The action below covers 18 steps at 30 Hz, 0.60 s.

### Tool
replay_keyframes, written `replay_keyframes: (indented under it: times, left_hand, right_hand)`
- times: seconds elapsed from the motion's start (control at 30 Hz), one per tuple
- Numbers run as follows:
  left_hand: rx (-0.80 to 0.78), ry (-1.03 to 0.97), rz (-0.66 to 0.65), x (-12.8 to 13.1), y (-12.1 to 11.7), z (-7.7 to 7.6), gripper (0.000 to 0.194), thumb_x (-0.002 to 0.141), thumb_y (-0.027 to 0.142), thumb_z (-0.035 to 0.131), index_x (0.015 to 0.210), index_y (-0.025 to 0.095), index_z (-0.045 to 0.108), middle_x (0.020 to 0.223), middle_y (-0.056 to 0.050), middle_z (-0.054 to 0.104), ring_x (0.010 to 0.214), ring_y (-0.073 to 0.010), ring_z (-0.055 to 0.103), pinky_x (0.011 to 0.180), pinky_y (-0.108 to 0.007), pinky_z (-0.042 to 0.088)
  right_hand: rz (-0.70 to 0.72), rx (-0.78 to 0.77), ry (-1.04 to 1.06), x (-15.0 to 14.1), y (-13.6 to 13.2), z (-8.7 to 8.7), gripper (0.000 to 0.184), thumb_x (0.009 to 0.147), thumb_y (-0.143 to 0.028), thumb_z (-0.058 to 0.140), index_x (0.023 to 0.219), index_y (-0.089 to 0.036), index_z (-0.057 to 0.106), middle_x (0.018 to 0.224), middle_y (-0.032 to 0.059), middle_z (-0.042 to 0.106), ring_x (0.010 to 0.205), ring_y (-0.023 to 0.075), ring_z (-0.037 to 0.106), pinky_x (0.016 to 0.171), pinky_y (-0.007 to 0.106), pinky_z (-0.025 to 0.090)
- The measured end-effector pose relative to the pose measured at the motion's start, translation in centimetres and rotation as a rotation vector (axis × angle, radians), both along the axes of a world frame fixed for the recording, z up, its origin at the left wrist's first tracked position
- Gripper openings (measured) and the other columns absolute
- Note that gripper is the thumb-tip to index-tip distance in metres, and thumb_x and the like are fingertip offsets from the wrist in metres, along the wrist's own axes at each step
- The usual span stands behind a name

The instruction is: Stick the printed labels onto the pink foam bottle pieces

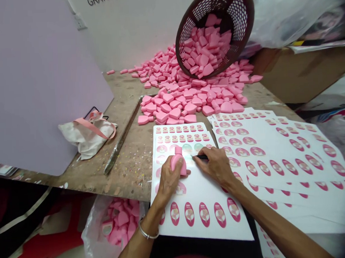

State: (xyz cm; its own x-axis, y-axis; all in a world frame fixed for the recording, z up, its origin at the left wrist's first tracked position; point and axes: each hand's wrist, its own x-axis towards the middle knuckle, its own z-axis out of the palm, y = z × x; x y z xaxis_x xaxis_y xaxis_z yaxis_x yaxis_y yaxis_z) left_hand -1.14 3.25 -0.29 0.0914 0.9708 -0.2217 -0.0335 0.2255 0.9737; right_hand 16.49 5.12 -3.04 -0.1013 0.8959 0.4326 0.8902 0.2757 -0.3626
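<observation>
Head view: L hand [169, 176] grips small pink plastic bottle [178, 158], neck pointing far, over white paper sticker sheet [200, 220], near ctr; R hand [217, 163] pinches slim black tool [203, 157]; far: tipped dark-brown mesh basket [238, 14] w/ pink bottles [205, 58].

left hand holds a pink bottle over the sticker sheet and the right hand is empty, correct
The right hand isn't empty: the head view shows it holding a slim black tool. The left hand does hold a pink bottle over the sticker sheet.
</observation>
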Motion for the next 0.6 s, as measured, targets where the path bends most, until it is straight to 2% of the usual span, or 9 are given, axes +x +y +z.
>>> replay_keyframes:
  times: [0.07,0.13,0.23,0.3,0.43,0.53,0.6]
  left_hand:
    - [-0.010,-0.013,0.012,0.0,0.0,0.1,0.044,0.080,0.053,0.060,0.099,0.014,0.058,0.083,-0.005,0.064,0.062,-0.0177,0.070,0.056,-0.024,0.055]
    - [-0.018,-0.037,0.026,0.0,0.0,0.2,0.044,0.079,0.053,0.061,0.099,0.014,0.058,0.082,-0.005,0.065,0.062,-0.0180,0.070,0.057,-0.025,0.056]
    - [-0.033,-0.086,0.057,-0.1,-0.2,0.2,0.048,0.079,0.056,0.061,0.102,0.014,0.058,0.073,-0.004,0.065,0.058,-0.0176,0.068,0.057,-0.027,0.056]
    - [-0.058,-0.186,0.083,-0.1,-0.5,0.2,0.051,0.081,0.060,0.054,0.101,0.013,0.059,0.068,-0.004,0.065,0.056,-0.0167,0.066,0.055,-0.027,0.055]
    - [-0.161,-0.418,0.114,0.0,-1.1,1.0,0.062,0.085,0.066,0.040,0.092,0.009,0.064,0.063,-0.007,0.065,0.052,-0.0165,0.063,0.050,-0.027,0.054]
    - [-0.198,-0.508,0.099,0.2,-1.5,1.9,0.062,0.087,0.064,0.038,0.098,0.010,0.065,0.070,-0.008,0.068,0.057,-0.0181,0.065,0.049,-0.026,0.053]
    - [-0.183,-0.548,0.083,0.2,-1.6,2.2,0.062,0.088,0.064,0.036,0.103,0.011,0.064,0.075,-0.009,0.069,0.061,-0.0188,0.067,0.050,-0.026,0.053]
  right_hand:
    - [0.019,0.045,0.039,-0.1,-0.2,0.2,0.019,0.080,-0.038,0.060,0.074,-0.019,0.058,0.069,0.0030,0.065,0.069,0.0186,0.056,0.072,0.034,0.035]
    - [0.027,0.037,0.167,-0.1,-0.6,0.8,0.022,0.079,-0.040,0.062,0.072,-0.020,0.057,0.068,0.0021,0.064,0.066,0.0171,0.056,0.071,0.034,0.038]
    - [-0.017,-0.092,0.480,0.0,-1.2,2.6,0.025,0.079,-0.044,0.063,0.071,-0.020,0.057,0.068,0.0002,0.062,0.062,0.0141,0.055,0.061,0.029,0.042]
    - [-0.042,-0.169,0.622,-0.3,-1.6,4.0,0.026,0.078,-0.046,0.064,0.076,-0.020,0.062,0.068,-0.0001,0.062,0.061,0.0134,0.055,0.056,0.026,0.043]
    - [0.041,-0.247,0.684,-1.6,-2.4,6.0,0.031,0.078,-0.044,0.066,0.099,-0.022,0.070,0.082,0.0020,0.069,0.066,0.0146,0.059,0.060,0.028,0.048]
    - [0.100,-0.255,0.691,-2.6,-2.9,6.2,0.026,0.079,-0.041,0.065,0.097,-0.024,0.072,0.094,0.0037,0.071,0.079,0.0183,0.064,0.068,0.031,0.052]
    - [0.113,-0.239,0.689,-3.0,-3.1,6.2,0.022,0.080,-0.039,0.065,0.094,-0.024,0.073,0.095,0.0040,0.072,0.085,0.0200,0.065,0.072,0.032,0.053]
